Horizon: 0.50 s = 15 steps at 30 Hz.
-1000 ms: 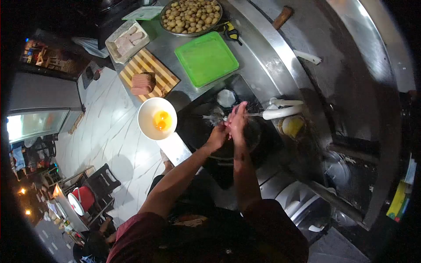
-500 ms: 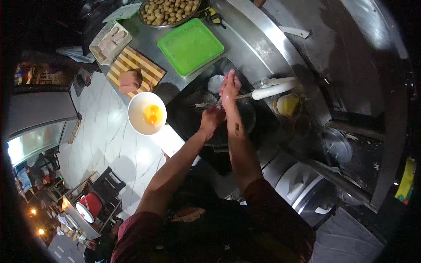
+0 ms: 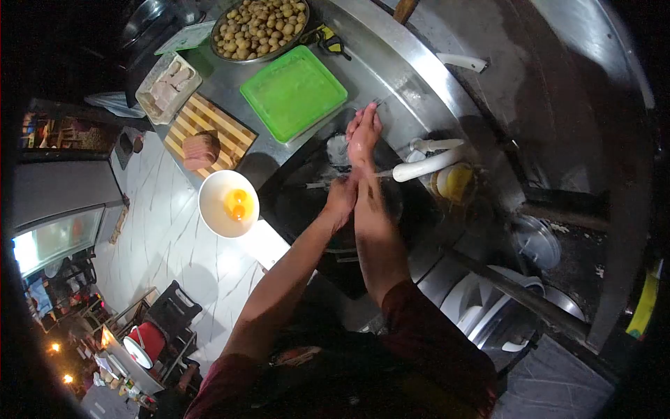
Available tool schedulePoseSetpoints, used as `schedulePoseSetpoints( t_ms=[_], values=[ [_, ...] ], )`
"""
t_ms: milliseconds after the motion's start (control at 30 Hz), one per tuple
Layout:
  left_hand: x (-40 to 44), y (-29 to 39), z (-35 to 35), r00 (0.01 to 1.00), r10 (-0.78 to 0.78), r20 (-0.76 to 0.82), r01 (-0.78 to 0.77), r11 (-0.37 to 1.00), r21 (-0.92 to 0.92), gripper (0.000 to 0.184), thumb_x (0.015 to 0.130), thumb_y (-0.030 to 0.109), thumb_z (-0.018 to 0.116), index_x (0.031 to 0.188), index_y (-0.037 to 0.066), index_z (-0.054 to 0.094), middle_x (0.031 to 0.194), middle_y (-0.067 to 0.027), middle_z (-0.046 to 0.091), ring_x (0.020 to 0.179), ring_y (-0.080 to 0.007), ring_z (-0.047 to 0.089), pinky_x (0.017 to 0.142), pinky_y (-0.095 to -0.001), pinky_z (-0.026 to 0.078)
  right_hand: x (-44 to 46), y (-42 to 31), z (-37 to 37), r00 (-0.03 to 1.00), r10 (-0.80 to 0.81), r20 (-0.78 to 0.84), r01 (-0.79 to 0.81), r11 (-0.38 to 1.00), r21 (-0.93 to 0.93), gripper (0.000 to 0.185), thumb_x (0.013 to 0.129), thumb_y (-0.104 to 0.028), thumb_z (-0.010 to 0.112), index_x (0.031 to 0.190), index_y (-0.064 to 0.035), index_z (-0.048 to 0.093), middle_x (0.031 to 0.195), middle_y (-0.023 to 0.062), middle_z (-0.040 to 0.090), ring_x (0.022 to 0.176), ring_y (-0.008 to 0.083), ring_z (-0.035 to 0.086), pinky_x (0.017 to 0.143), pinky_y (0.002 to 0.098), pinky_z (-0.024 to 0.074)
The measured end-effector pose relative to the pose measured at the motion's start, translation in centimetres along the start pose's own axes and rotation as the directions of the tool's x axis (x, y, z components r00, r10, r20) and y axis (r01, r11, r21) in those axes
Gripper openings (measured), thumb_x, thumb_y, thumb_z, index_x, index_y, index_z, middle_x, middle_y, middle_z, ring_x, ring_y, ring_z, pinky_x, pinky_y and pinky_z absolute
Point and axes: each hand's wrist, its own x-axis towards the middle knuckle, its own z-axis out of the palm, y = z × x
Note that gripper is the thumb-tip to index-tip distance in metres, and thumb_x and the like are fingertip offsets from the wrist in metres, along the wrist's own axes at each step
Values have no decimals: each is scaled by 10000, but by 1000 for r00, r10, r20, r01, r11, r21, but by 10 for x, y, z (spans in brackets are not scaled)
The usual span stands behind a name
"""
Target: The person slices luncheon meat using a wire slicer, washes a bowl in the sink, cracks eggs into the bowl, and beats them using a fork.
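Observation:
Over a dark basin, my left hand [image 3: 340, 195] is closed around my right wrist. My right hand [image 3: 364, 130] reaches further forward with slightly bent, partly spread fingers and nothing visible in it. A thin stream of water from the white spout [image 3: 427, 165] meets the right wrist. Left of the hands is a white bowl [image 3: 212, 204] with two egg yolks [image 3: 239, 205] in it. Beyond it, a block of pinkish meat [image 3: 201, 151] rests on a striped wooden board [image 3: 239, 133].
A green-lidded container [image 3: 293, 93], a bowl of small round brown items [image 3: 259, 29] and a tray of pale pieces [image 3: 167, 89] stand on the metal counter. A yellow item [image 3: 457, 183] lies beside the spout. Pots [image 3: 502, 318] are at the lower right.
My left hand has moved from my right hand's fingers to its wrist, while my right hand has stretched forward. The view has shifted, so the counter items appear further left and higher.

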Motion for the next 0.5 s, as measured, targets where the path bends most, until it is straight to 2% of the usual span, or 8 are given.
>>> schedulePoseSetpoints(
  t_ms=[100, 167, 200, 300, 333, 400, 467, 500],
  values=[
    [-4, 0, 2, 1000, -10, -1, 10, 1000, -10, 444, 907, 339, 761, 1147, -25, 680, 1091, -110, 699, 952, -158, 651, 834, -293, 518, 5, -2, 4, 1000, 1, 12, 0, 1000, -8, 450, 1058, -496, 490, 847, -99, 493, 579, -34, 399, 410, 86, 404, 333, 260, 298],
    [-49, 19, 30, 993, 66, 101, -76, 992, 105, 461, 879, 330, 794, 1138, -33, 677, 1086, -99, 700, 932, -164, 656, 822, -301, 523, 15, -7, 2, 1000, -25, -17, 25, 1000, 10, 449, 1055, -503, 493, 847, -105, 485, 603, -31, 412, 417, 86, 410, 334, 261, 292],
    [-69, 22, 41, 997, 44, 56, -49, 995, 87, 477, 846, 305, 827, 1145, -32, 671, 1074, -94, 699, 922, -178, 665, 825, -320, 532, 20, -7, 1, 1000, -7, -24, 8, 999, 38, 448, 1050, -513, 498, 851, -113, 475, 631, -26, 428, 419, 87, 404, 336, 263, 291],
    [-48, 23, 40, 993, -10, 116, 14, 999, -29, 477, 890, 284, 793, 1214, -31, 639, 1071, -82, 700, 974, -206, 674, 881, -364, 538, 23, -7, 0, 999, -8, -34, 10, 998, 58, 443, 1049, -514, 499, 857, -115, 471, 638, -28, 428, 421, 89, 399, 342, 263, 297],
    [-25, 14, 28, 991, -102, 85, 111, 988, -107, 494, 908, 311, 775, 1229, -33, 627, 1080, -83, 694, 985, -198, 666, 890, -361, 533, 23, -7, 1, 999, -15, -32, 18, 997, 74, 441, 1050, -510, 500, 859, -114, 472, 632, -26, 426, 421, 89, 398, 344, 263, 298],
    [-10, 18, 26, 985, -157, 65, 168, 962, -216, 466, 904, 307, 770, 1189, -37, 637, 1066, -112, 700, 948, -211, 678, 860, -369, 550, 23, -10, 3, 999, -31, -25, 33, 994, 104, 437, 1051, -504, 503, 862, -110, 474, 620, -23, 422, 421, 88, 396, 348, 263, 301],
    [-13, 12, 29, 996, -49, 68, 62, 975, -212, 431, 908, 301, 759, 1155, -33, 645, 1033, -123, 703, 905, -218, 684, 835, -368, 560, 30, -11, -1, 999, -39, 4, 38, 995, 93, 443, 1052, -508, 497, 873, -103, 486, 605, -19, 418, 419, 92, 398, 349, 264, 299],
    [-30, -3, 32, 992, 90, 85, -75, 985, -157, 410, 915, 298, 750, 1142, -28, 649, 1008, -120, 703, 881, -218, 685, 824, -364, 562, 34, -13, -1, 999, -44, 19, 42, 995, 90, 446, 1052, -510, 493, 879, -99, 492, 597, -17, 416, 418, 94, 398, 350, 264, 299]
  ],
)
